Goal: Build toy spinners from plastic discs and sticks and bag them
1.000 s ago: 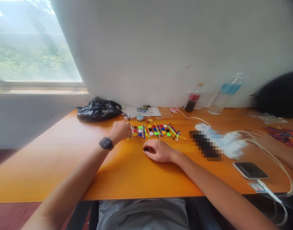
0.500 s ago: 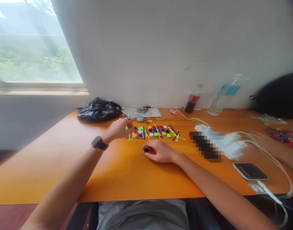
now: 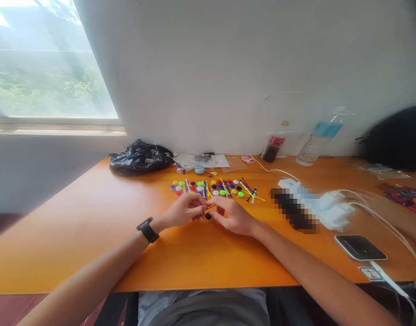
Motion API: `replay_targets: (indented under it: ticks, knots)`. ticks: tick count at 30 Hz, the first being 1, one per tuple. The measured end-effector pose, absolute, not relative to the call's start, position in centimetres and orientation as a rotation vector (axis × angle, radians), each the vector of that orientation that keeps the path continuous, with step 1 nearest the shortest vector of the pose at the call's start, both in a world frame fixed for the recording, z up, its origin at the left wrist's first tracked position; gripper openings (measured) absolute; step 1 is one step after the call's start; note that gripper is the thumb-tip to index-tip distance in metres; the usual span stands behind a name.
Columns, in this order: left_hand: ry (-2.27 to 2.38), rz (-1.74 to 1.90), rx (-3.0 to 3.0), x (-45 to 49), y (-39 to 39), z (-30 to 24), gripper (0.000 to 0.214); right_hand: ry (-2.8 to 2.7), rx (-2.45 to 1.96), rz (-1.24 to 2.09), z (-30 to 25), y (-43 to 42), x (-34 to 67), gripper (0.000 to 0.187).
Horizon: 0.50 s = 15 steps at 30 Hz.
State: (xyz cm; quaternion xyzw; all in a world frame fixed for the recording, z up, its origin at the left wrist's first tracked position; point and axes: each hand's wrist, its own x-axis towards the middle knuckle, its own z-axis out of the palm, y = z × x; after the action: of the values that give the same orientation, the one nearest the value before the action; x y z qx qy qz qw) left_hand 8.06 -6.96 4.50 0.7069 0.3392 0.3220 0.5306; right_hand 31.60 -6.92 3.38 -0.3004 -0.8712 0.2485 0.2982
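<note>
My left hand (image 3: 186, 209) and my right hand (image 3: 234, 216) meet over the table's middle, fingers pinched around a thin dark stick (image 3: 211, 207). Which end each hand grips is hard to make out. Just beneath the fingertips, a small black disc (image 3: 208, 217) rests near my right thumb. Behind my hands lie rows of small coloured discs (image 3: 215, 193), in white, yellow, green, red, blue and black. Thin plastic sticks (image 3: 224, 186) lie between the groups, and a few more cross one another at the right end (image 3: 253, 194).
A black plastic bag (image 3: 140, 157) sits at the back left. Along the wall stand a dark drink bottle (image 3: 273, 147) and a clear bottle (image 3: 310, 145). To the right are a power strip (image 3: 301, 194) with plugs, cables and a white-edged device (image 3: 360, 247). Another person's arm (image 3: 394, 215) reaches in there.
My left hand has come from the coloured pieces toward me, meeting my right hand with a thin dark stick. The black disc, previously in my right fingers, now shows below them.
</note>
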Motion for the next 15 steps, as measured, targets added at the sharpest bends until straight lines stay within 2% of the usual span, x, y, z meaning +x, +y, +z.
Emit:
replay_targets:
  ticks: [5, 15]
  knots:
    - [0.812, 0.917, 1.750, 8.7, -7.7, 3.0, 0.036, -2.313, -0.868, 0.600, 2.4, -6.8, 32.1, 0.015]
    - [1.029, 0.949, 2.010, 8.0, -7.4, 2.7, 0.032, -2.129, -0.872, 0.677, 1.5, -6.2, 31.6, 0.015]
